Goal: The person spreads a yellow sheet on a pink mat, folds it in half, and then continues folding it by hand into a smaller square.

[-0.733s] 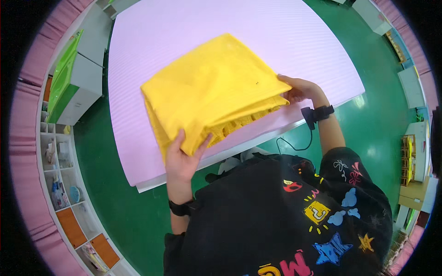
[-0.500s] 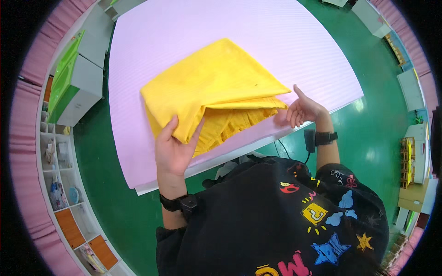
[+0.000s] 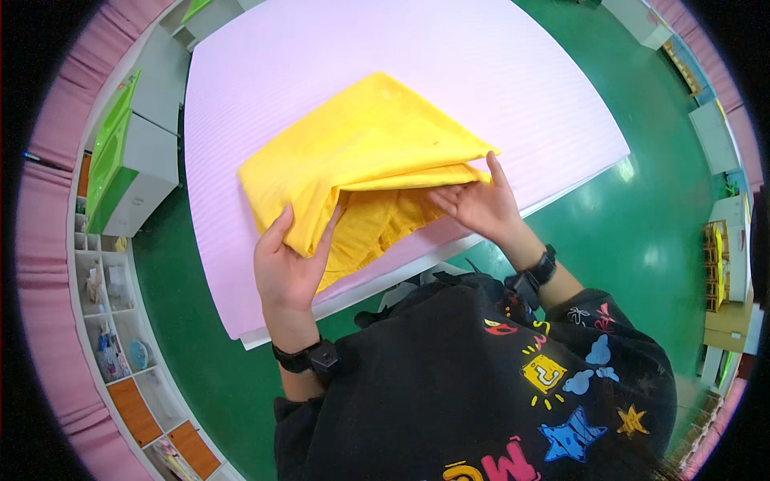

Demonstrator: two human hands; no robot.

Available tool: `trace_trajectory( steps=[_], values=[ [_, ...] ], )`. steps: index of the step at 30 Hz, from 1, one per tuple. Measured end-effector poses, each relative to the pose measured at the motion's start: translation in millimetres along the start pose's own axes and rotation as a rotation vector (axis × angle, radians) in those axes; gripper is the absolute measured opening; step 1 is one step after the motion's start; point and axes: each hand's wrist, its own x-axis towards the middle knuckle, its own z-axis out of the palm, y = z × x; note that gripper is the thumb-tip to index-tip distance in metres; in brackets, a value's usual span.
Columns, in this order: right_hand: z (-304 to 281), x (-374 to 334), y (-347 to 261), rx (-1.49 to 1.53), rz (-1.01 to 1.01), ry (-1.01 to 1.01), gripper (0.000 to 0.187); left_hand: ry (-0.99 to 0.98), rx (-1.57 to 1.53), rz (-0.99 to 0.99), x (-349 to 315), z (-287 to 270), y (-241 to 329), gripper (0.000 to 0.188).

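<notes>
A folded yellow cloth (image 3: 361,136) lies on the pink ribbed table cover, its near side lifted so the layers part. A gathered yellow layer (image 3: 377,228) shows beneath the upper fold. My left hand (image 3: 290,260) pinches the raised near-left edge, thumb on the outside and fingers behind it. At the right corner, my right hand (image 3: 481,204) has its fingers stretched out in the gap under the upper layers. Its thumb points up beside the corner, apart from the fingers, so the cloth edge lies between them without a visible grip.
The pink-covered table (image 3: 545,120) reaches away in front of me, its near edge close to my body. A white and green cabinet (image 3: 148,168) stands to the left, above open shelves (image 3: 136,321) with small items. Shelving (image 3: 726,264) lines the right side beyond the green floor (image 3: 642,232).
My right hand has moved left from beside the cloth, and its fingers are now in the gap under the upper layers. My left hand and the cloth have shifted slightly left in view.
</notes>
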Motion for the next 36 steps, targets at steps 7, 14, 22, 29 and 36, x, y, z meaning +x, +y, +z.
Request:
trace_trajectory(
  steps=[7,14,22,29,36],
  values=[
    [-28,19,-77,-0.35,0.042,0.372,0.074,0.186,0.198,-0.006,-20,-43,10,0.036],
    [-37,15,-82,-0.836,0.48,0.314,0.043,0.325,0.742,-0.131,-46,-114,-2,0.034],
    [55,84,-105,-0.972,0.274,0.052,0.034,0.075,0.899,0.131,-3,-83,90,0.029],
    [116,96,-102,-0.937,-0.13,-0.127,0.036,-0.028,0.707,0.63,18,-19,121,0.027],
    [-9,39,-29,-1.017,0.258,0.295,0.027,0.463,0.712,0.249,-27,-158,23,0.017]
  ],
)
